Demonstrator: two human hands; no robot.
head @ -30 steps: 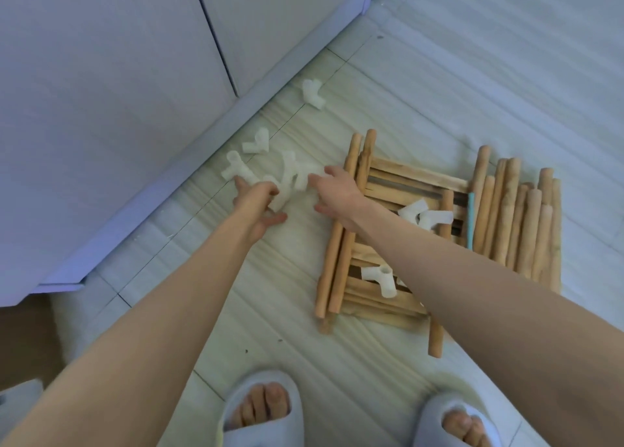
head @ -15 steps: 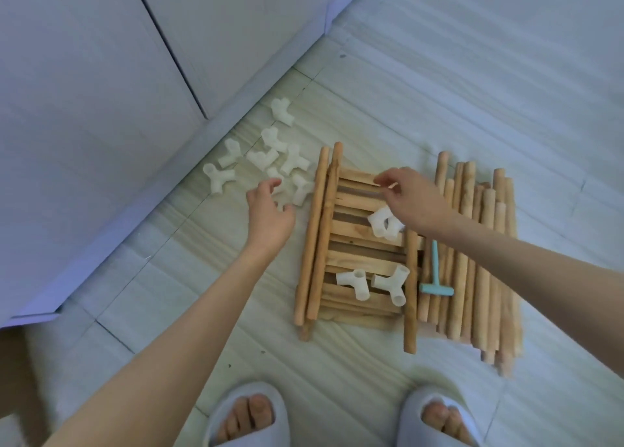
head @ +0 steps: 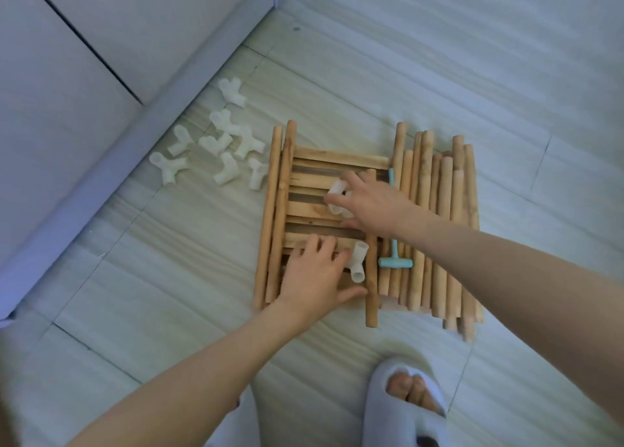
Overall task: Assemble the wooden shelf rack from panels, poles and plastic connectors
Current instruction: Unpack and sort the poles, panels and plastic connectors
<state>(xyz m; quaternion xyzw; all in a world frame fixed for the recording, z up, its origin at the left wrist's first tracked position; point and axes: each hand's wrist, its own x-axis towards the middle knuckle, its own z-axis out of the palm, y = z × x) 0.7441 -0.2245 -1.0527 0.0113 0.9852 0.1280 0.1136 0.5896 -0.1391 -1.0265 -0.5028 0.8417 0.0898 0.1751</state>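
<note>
Head view — right hand [head: 371, 206] grips a connector [head: 337, 193] over the panels [head: 314, 210]; left hand [head: 314, 274] rests spread, holding nothing.

A pale striped tile floor [head: 439, 75] fills most of the view. A white cabinet [head: 67, 75] with a dark door seam stands along its upper-left side, a plinth at its base. A light slipper [head: 405, 409], toes showing, rests on the floor at lower centre-right; what may be a second slipper [head: 233, 426] sits just left of it.

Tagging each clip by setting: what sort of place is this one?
Probably a room in a home, with work done on the floor: pale wood-grain floor tiles, a white cabinet front and soft house slippers beside the kit's poles.
</note>
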